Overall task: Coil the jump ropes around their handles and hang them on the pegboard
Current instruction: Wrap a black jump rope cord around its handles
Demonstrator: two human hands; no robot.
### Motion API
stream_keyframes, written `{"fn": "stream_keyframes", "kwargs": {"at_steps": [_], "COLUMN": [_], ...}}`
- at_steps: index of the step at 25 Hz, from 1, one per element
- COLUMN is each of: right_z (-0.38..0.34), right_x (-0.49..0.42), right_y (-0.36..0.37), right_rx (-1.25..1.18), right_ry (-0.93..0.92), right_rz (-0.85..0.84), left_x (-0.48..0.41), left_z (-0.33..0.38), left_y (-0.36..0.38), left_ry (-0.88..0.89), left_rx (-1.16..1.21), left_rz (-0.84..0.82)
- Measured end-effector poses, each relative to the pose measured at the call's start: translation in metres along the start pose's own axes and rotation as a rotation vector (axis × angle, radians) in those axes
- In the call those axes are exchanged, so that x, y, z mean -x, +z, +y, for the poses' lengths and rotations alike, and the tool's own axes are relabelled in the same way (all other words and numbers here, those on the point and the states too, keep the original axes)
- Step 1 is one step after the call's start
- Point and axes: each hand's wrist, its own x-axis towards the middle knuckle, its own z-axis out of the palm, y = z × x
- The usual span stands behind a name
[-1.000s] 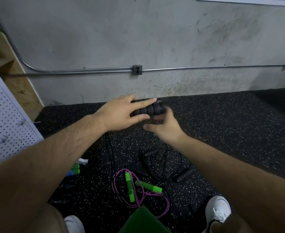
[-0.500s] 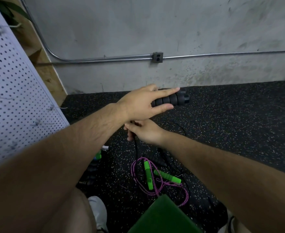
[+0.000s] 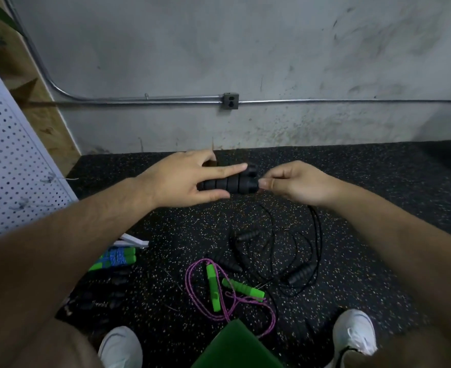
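Speckled floor [image 3: 378, 181]: left hand [image 3: 182, 179] grips ribbed handles [image 3: 235, 184], right hand [image 3: 296, 181] cord [image 3: 317, 219].

The gripped black handles [image 3: 229, 183] fill the gap between left hand [image 3: 182, 179] and right hand [image 3: 296, 181]. Beyond both, floor [image 3: 365, 171] runs open to the wall [image 3: 272, 62]. Loose black ropes [image 3: 301, 273] sprawl beneath the right hand (a pink rope [image 3: 190, 288] beside them); pegboard [image 3: 12, 168] flanks the left.

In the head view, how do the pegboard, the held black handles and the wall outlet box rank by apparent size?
1. pegboard, largest, though cropped.
2. black handles, partly under the left hand.
3. outlet box, smallest, but farther away.
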Motion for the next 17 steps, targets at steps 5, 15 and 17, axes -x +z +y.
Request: {"fn": "stream_keyframes", "kwargs": {"at_steps": [5, 15, 17], "right_z": [-0.004, -0.013, -0.013], "right_x": [0.012, 0.029, 0.031], "right_y": [-0.004, 0.008, 0.011], "right_rx": [0.21, 0.502, 0.571], "right_ry": [-0.002, -0.053, -0.092], "right_rz": [0.097, 0.339, 0.331], "left_x": [-0.011, -0.02, -0.021], "left_z": [0.015, 0.038, 0.041], "left_y": [0.007, 0.016, 0.02], "left_ry": [0.111, 0.132, 0.095], "left_rx": [-0.207, -0.334, -0.352], "left_rz": [-0.012, -0.061, -0.111]}}
